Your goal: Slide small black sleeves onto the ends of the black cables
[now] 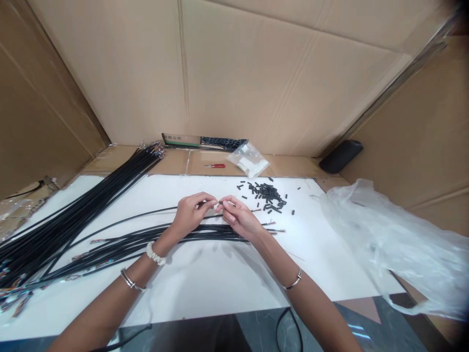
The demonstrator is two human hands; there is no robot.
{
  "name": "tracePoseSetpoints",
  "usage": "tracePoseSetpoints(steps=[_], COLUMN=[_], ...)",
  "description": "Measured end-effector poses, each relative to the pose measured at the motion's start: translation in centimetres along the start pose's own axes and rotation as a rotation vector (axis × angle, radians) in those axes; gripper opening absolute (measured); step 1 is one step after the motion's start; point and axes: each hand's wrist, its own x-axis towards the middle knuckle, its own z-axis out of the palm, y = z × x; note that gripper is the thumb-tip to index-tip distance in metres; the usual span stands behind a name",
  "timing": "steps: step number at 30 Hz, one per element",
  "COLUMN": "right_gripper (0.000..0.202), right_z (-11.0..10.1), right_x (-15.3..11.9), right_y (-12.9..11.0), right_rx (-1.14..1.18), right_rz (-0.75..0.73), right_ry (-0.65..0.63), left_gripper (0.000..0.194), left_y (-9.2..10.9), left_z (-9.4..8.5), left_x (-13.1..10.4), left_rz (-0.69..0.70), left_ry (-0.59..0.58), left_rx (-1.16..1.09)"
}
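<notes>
My left hand [194, 212] is closed in a pinch on a black cable [146, 213], whose length trails away to the left. My right hand [238, 217] is also closed, its fingertips meeting the left ones. A tiny dark piece, which looks like a short black tube [220, 202], shows between the fingertips; the fingers hide most of it. Beneath both hands lies a loose bundle of black cables [146, 243] with coloured wire ends. Beyond my right hand is a scattered pile of short black tubes [269, 192].
A thick bundle of black cables [98, 195] lies at the left. Red-handled snips [216, 165] and a clear bag [249, 159] lie along the back. A black roll [340, 156] and a large plastic bag [395, 244] are at the right. Cardboard walls [249, 73] surround the white table [220, 288].
</notes>
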Motion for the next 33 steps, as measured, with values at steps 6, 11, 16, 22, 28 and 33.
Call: tracePoseSetpoints(steps=[6, 11, 16, 22, 28, 33], right_gripper=[0.022, 0.021, 0.02, 0.019, 0.02, 0.018], right_z=[0.4, 0.9, 1.0, 0.9, 0.9, 0.7], right_x=[-0.3, -0.5, -0.6, -0.7, -0.7, -0.6], right_y=[-0.1, -0.4, -0.2, 0.1, 0.3, 0.5], right_rx=[-0.119, -0.312, -0.481, -0.57, -0.666, -0.736], right_rz=[-0.069, -0.137, -0.214, -0.237, -0.222, -0.243], right_ry=[0.011, 0.055, 0.104, 0.124, 0.15, 0.161], left_gripper=[0.017, 0.017, 0.015, 0.014, 0.022, 0.025], left_y=[0.1, 0.0, -0.3, -0.7, -1.3, -0.5], left_z=[-0.1, -0.1, 0.0, -0.2, 0.1, -0.5], left_x=[0.0, -0.2, -0.3, -0.2, -0.5, -0.3], left_rz=[-0.014, -0.005, 0.033, 0.014, -0.066, -0.078], left_ry=[0.003, 0.003, -0.013, -0.077, -0.124, -0.215], left_rx=[0.024, 0.06, 0.054, -0.012, -0.095, -0.08])
